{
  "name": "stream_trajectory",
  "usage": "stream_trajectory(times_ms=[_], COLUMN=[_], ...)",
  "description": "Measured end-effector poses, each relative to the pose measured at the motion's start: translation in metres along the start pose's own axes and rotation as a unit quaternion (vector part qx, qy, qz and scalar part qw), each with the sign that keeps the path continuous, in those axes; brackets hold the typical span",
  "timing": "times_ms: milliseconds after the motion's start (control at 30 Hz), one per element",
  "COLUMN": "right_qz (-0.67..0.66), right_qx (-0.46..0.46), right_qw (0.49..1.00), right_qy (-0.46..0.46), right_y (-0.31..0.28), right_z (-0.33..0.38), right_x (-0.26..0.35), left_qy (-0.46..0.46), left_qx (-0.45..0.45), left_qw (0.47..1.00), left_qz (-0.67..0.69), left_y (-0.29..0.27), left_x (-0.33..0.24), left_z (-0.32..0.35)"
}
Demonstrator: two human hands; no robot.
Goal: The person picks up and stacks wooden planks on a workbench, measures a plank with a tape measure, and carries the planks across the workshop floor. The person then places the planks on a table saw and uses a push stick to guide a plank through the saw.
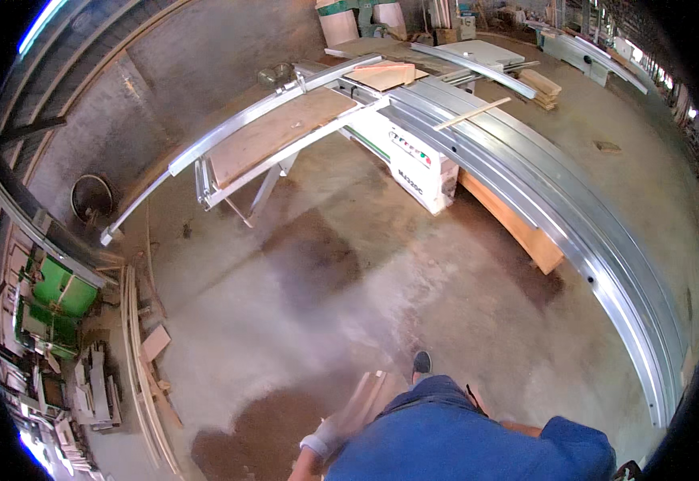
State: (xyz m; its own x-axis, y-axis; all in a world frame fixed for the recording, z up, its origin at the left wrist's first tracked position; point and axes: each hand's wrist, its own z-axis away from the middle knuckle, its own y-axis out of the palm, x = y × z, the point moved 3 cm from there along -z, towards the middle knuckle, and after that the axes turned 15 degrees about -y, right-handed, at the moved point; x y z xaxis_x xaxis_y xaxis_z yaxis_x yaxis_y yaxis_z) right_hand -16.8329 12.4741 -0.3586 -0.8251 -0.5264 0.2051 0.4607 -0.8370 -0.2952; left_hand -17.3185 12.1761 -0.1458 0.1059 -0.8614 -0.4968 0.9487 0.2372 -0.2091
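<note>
Handling status: wooden strips are held clear of the floor, not set down; further completion cannot be judged. They are on the near side of the panel saw, well apart from it. Left hand: fingers grasping the strips. Right hand: finger state cannot be told (mostly hidden by the shirt). Labelling: dark characters mark the saw's white cabinet, below coloured buttons

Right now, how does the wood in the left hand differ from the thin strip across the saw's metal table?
The held wood is gripped in the left hand; the thin strip lies across the metal table. The held wood is partly hidden and blurred; the thin strip shows end to end. Both look like light-coloured wood.
</note>
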Motion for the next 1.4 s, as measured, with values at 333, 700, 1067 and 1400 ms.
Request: stream_trajectory(times_ms=[333,700,1067,1400], right_qz=[0.036,0.022,-0.014,-0.309], right_qx=[-0.355,-0.419,-0.401,-0.275], right_qw=[0.934,0.887,0.878,0.831], right_qy=[-0.013,-0.195,-0.262,-0.372], right_y=[-0.547,-0.810,-0.997,-1.212], right_z=[0.000,0.040,-0.052,-0.132], right_x=[0.179,0.390,0.456,0.586], left_qy=[-0.023,-0.057,-0.003,0.001], left_qx=[0.000,-0.099,-0.063,-0.218], left_qw=[0.999,0.974,0.993,0.968], left_qz=[0.031,-0.196,-0.101,0.123], left_y=[-0.093,-0.271,-0.390,-0.507], left_x=[-0.212,-0.386,-0.489,-0.625], left_z=[-0.049,-0.208,-0.330,-0.338])
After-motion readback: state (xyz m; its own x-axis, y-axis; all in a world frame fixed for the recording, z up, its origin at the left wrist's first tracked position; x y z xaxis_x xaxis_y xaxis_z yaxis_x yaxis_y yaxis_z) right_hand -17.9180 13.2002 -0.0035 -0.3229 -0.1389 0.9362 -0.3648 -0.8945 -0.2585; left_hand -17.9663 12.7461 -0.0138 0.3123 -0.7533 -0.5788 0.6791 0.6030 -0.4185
